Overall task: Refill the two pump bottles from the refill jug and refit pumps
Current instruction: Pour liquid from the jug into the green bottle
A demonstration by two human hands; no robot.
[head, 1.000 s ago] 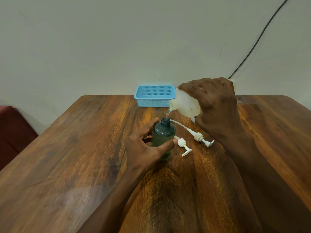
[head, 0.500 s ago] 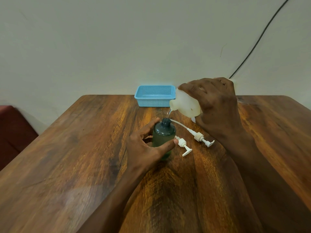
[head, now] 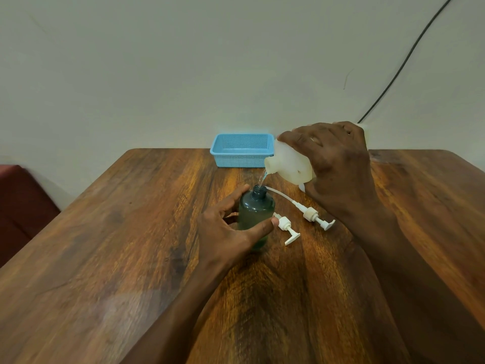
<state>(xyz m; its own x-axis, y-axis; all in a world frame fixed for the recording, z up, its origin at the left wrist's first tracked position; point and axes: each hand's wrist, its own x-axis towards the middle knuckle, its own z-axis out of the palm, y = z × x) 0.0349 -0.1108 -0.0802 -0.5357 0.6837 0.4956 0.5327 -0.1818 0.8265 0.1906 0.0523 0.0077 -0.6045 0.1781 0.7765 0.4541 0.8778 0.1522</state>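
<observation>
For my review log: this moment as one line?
left hand holds green bottle | right hand tips jug, pouring | short pump, long pump on table

The table [head: 105,258] is recorded as dark brown wood streaked with amber grain. The pump bottle [head: 256,208] is noted as dark translucent green, the refill jug [head: 288,164] as milky white. The nearer pump [head: 286,227] is white; a beige collar is noted on the white farther pump [head: 312,215]. The basket [head: 242,151] is logged as light blue, finely meshed. The cable [head: 401,67] is black, the seat [head: 21,206] dark red.

Bare left hand [head: 223,233], bare right hand [head: 339,164], both forearms bare throughout
</observation>
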